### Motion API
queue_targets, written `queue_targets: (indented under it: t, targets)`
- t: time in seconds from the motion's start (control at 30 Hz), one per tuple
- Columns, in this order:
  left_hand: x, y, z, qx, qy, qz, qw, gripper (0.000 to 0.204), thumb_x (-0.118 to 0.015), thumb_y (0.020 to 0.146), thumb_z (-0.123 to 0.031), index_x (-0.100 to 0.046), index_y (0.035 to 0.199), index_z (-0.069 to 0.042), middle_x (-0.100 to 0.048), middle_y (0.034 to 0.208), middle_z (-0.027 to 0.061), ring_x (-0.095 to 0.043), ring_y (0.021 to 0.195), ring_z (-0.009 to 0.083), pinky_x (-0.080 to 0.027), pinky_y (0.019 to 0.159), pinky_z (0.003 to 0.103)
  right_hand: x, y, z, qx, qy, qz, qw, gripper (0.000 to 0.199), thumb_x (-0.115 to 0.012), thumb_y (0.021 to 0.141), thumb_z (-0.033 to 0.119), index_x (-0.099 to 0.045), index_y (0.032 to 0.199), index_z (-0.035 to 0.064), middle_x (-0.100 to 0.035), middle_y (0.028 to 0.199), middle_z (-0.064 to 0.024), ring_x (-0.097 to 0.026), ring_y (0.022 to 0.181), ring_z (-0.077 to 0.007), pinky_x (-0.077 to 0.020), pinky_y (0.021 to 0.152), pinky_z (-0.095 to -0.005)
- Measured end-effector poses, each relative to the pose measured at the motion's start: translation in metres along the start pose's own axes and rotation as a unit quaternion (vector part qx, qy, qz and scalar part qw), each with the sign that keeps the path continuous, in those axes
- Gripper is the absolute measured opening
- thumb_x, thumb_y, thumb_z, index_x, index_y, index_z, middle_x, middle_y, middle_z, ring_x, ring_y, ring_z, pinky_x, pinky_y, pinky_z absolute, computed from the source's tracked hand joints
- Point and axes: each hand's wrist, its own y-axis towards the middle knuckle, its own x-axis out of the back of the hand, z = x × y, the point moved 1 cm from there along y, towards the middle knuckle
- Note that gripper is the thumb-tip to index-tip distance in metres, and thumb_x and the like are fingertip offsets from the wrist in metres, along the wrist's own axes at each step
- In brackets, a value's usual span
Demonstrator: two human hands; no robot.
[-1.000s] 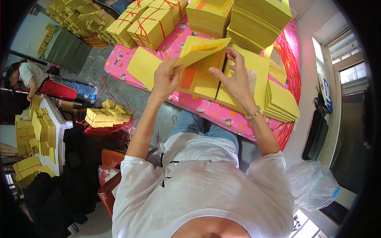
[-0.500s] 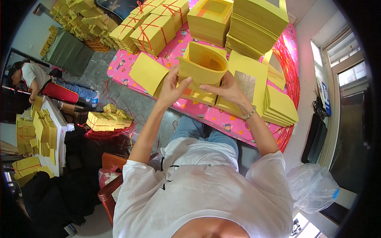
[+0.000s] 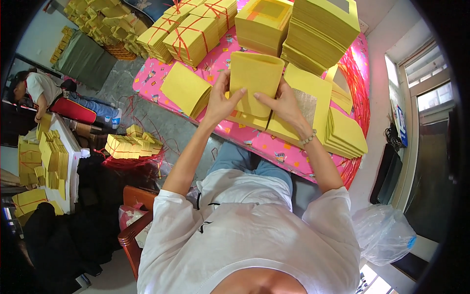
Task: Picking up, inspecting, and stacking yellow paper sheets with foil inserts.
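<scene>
Upright over the near side of the table, a folded wad of yellow paper (image 3: 257, 78) is held between both hands. My left hand (image 3: 221, 102) grips its left edge, thumb on the near face and fingers behind. From the right edge my right hand (image 3: 284, 102) clasps it the same way. Under my right wrist lies yellow paper with a silver patch (image 3: 306, 103). A folded yellow paper bundle (image 3: 185, 89) rests left of my left hand. More folded yellow sheets (image 3: 345, 134) lie to the right of my right forearm.
Tied yellow bundles (image 3: 192, 39) and tall paper stacks (image 3: 318, 36) stand along the far side of the pink-covered table (image 3: 254, 139). Red strings (image 3: 360, 93) hang at its right. A wooden chair (image 3: 132, 230) is at lower left; another person (image 3: 49, 93) works at far left.
The wad of paper was bowed open, with its orange inside showing; now it is pressed nearly flat and stands more upright. Both hands have shifted slightly, still holding it.
</scene>
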Motion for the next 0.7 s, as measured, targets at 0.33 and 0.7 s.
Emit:
queue_targets:
  t: [0.33,0.7]
  targets:
    - [-0.010,0.014,-0.045,0.244,-0.207,0.029,0.947,0.042,-0.050,0.091,-0.010,-0.040,0.130,0.000,-0.054,0.122,0.0105,-0.054,0.109,0.0173,-0.043,0.092,0.030,0.009,0.004,0.010,-0.129,0.090,-0.002,0.988,0.046,-0.068,0.083,0.020,-0.050,0.118,-0.0038,-0.061,0.109,-0.0104,-0.060,0.097,-0.0151,-0.0488,0.084,-0.0278]
    - [-0.011,0.016,-0.037,0.286,-0.234,0.027,0.929,0.035,-0.045,0.093,-0.011,-0.042,0.125,0.002,-0.057,0.116,0.0122,-0.058,0.102,0.0185,-0.047,0.086,0.031,0.009,0.000,0.013,-0.193,0.209,0.001,0.959,0.049,-0.069,0.082,0.019,-0.048,0.118,-0.0063,-0.060,0.111,-0.0134,-0.060,0.098,-0.0172,-0.0499,0.083,-0.0288]
